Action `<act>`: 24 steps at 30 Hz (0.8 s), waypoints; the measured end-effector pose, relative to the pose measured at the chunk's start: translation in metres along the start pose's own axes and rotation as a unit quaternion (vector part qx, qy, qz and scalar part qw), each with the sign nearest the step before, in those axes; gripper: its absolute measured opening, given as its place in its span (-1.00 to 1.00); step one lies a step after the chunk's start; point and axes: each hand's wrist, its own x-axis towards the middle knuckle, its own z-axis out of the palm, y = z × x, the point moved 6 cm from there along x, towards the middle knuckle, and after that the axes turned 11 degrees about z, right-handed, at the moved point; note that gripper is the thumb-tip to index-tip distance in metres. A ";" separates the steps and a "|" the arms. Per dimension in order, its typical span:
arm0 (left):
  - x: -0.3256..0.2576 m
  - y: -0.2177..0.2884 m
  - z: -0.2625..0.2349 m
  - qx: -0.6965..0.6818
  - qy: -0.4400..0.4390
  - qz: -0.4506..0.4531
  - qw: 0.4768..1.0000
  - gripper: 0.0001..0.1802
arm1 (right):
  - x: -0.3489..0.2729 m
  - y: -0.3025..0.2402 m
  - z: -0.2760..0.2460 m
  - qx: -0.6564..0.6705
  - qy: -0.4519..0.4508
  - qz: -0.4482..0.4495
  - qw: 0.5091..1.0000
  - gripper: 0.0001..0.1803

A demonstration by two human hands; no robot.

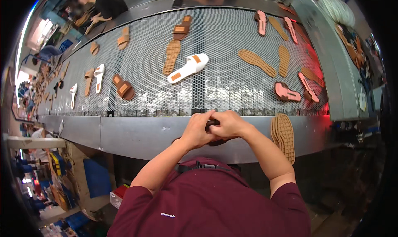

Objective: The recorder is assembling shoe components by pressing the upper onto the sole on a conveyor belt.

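Steel ledge (145,133): runs along the near side of the conveyor, directly in front of a person in a maroon shirt (207,199).
Left hand (196,129): fingers curled inward around a dark brown piece (212,123), the fingertips meeting those of the other hand.
Right hand (229,124): bent over the same piece from the other side, pinching it; the fingers hide the exact hold.
Held piece: at the middle of the near edge, above the ledge and close to the body; probably footwear, but mostly covered.
Step in hand: seemingly two-handed pressing or shaping of that piece, judged from the close grip.
Next move: would likely call for a steady hold, then one hand easing off without dropping it.
Mesh conveyor belt (151,62): beyond the ledge, bearing scattered footwear.
Belt centre: a white slide sandal (188,69) lies aslant beside a tan outsole (171,57), with a brown slide sandal (181,28) just beyond.
Belt right: pink slide sandals (287,91) among loose tan outsoles, under red light.
Ledge right: overlapping waffle-patterned soles (284,131) beside the right forearm.
Far side: a co-worker in black (108,5), upper left.
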 end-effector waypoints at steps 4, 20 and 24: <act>-0.009 -0.049 -0.044 -0.146 0.076 -0.096 0.982 -0.40 | 0.074 -0.033 0.027 0.036 -0.031 0.036 0.998 -0.41; -0.137 -0.240 -0.151 -0.096 0.274 -0.212 0.933 -0.68 | 0.428 -0.055 0.066 -0.137 0.088 0.342 0.925 -0.18; -0.143 -0.261 -0.145 -0.219 0.290 -0.282 0.888 -0.68 | 0.440 -0.041 0.070 -0.113 0.084 0.356 0.924 -0.30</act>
